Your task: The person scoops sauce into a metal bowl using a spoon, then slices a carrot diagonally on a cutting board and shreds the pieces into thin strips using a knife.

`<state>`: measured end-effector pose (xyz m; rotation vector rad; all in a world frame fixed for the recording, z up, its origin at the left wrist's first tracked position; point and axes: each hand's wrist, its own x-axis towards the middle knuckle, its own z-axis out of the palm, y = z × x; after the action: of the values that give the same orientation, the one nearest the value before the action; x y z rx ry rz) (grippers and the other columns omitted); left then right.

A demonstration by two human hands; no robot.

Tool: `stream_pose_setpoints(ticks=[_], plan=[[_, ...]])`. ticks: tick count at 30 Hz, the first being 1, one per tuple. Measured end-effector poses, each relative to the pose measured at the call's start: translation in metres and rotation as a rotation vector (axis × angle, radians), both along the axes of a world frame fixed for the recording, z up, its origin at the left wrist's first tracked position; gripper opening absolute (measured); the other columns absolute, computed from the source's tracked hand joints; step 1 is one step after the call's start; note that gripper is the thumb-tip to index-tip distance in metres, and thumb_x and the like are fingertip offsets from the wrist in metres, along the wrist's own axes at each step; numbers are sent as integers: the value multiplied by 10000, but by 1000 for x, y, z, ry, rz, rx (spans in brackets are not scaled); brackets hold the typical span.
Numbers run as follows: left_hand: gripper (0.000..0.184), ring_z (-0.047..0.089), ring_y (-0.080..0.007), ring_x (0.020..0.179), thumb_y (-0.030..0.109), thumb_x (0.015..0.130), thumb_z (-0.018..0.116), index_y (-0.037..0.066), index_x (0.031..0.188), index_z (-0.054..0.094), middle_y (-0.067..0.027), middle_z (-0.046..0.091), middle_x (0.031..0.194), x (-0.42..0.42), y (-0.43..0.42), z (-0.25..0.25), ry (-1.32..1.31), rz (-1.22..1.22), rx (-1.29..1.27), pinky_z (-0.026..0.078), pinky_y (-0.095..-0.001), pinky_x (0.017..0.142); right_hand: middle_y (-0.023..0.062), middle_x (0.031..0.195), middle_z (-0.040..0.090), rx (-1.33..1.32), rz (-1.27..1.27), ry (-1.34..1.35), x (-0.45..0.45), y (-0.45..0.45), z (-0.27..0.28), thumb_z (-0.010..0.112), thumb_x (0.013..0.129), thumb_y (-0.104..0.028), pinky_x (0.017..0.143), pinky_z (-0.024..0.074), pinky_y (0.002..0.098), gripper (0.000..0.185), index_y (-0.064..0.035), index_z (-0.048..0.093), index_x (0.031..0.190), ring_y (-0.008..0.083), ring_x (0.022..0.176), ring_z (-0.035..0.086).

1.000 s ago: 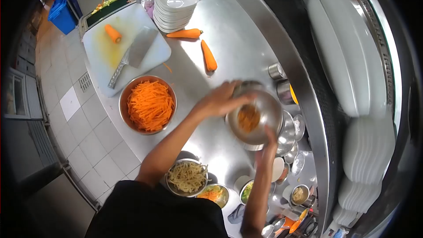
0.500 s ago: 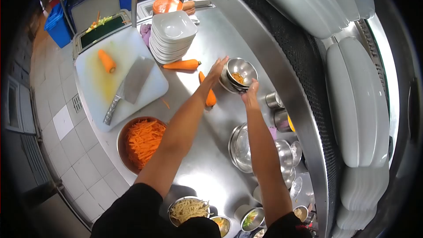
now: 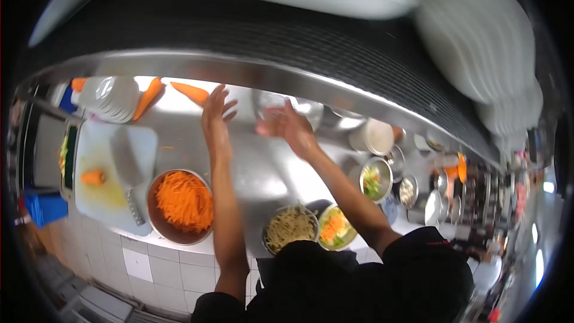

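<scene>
Both hands are raised over the steel counter with nothing in them. My left hand (image 3: pixel 216 113) has its fingers spread, just beside a whole carrot (image 3: pixel 188 92). My right hand (image 3: pixel 292 127), a little blurred, is open as well and partly covers a shiny metal bowl or strainer (image 3: pixel 310 112) behind it. A second whole carrot (image 3: pixel 149 98) lies farther left, by a stack of white dishes (image 3: pixel 110 100). Left of my left forearm stands a metal bowl of shredded carrot (image 3: pixel 184 203).
A cleaver (image 3: pixel 124 158) and a carrot piece (image 3: pixel 92 177) lie on the white cutting board (image 3: pixel 86 203). Near my body are bowls of pale strands (image 3: pixel 292 227) and mixed shredded vegetables (image 3: pixel 336 227). A steel shelf edge (image 3: pixel 239 67) runs above the counter's back.
My hands have let go of the small metal bowls and drawn apart, fingers spread. The view has turned to the right, and the small bowls no longer show clearly.
</scene>
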<state>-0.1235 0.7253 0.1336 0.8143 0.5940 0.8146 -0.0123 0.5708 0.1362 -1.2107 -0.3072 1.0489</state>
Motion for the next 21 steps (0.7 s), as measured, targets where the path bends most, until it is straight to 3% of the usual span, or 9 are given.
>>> stream_pose_setpoints(ticks=[2,6,10,12,14,15,17,19,21], plan=[[446,617,-194,1088,334,978,577,63,1332,567,-82,601,1280,-23,-36,-13,300,-193,107,454,-313,941,149,818,683,-120,-169,29,-33,-91,4,425,1032,-484,766,536,360,571,49,581,1165,235,782,684],[419,592,-217,1125,328,987,572,53,1302,592,-129,590,1310,-86,-108,-63,517,-353,163,465,-346,949,131,647,644,-365,-443,-91,-86,-248,-4,470,1013,-493,646,540,328,516,-1,605,938,217,627,659],[493,597,-230,1136,391,987,566,57,1349,540,-164,603,1286,-166,-168,-84,795,-383,403,474,-344,942,84,575,589,-455,-794,46,-124,-364,-37,514,989,-500,553,508,323,499,-9,595,952,198,537,600],[532,601,-234,1136,427,986,559,61,1369,516,-170,610,1273,-194,-192,-93,959,-365,458,475,-339,940,63,581,574,-507,-841,89,-133,-407,-57,528,981,-499,566,504,318,494,-9,584,999,184,562,598],[635,621,-253,1087,519,978,522,68,1420,448,-173,587,1295,-219,-210,-102,1068,-477,346,499,-327,886,46,735,612,-501,-819,159,-141,-435,-64,593,966,-427,599,511,314,405,-29,583,1043,158,638,612],[725,632,-296,1060,604,957,487,90,1457,376,-162,552,1334,-218,-227,-77,1060,-523,186,531,-358,825,47,762,623,-476,-815,196,-146,-447,-74,616,960,-391,610,516,318,373,-30,593,1049,150,654,613],[747,633,-316,1060,624,944,492,105,1464,350,-151,539,1349,-223,-241,-80,1050,-524,52,544,-373,792,48,789,633,-438,-795,242,-149,-471,-92,638,953,-356,620,520,321,342,-31,603,1054,142,671,615],[761,625,-368,1090,649,921,506,141,1458,322,-134,532,1358,-238,-254,-90,906,-535,-145,569,-432,746,65,823,655,-430,-769,-92,-149,-490,-110,660,948,-283,685,522,312,276,-18,637,1024,138,734,626],[719,630,-348,1090,625,937,492,122,1431,350,-143,536,1350,-237,-270,-99,764,-422,-142,574,-451,778,116,898,674,-687,-785,-755,-134,-502,-111,699,909,-212,817,483,349,240,11,651,985,207,901,622]])
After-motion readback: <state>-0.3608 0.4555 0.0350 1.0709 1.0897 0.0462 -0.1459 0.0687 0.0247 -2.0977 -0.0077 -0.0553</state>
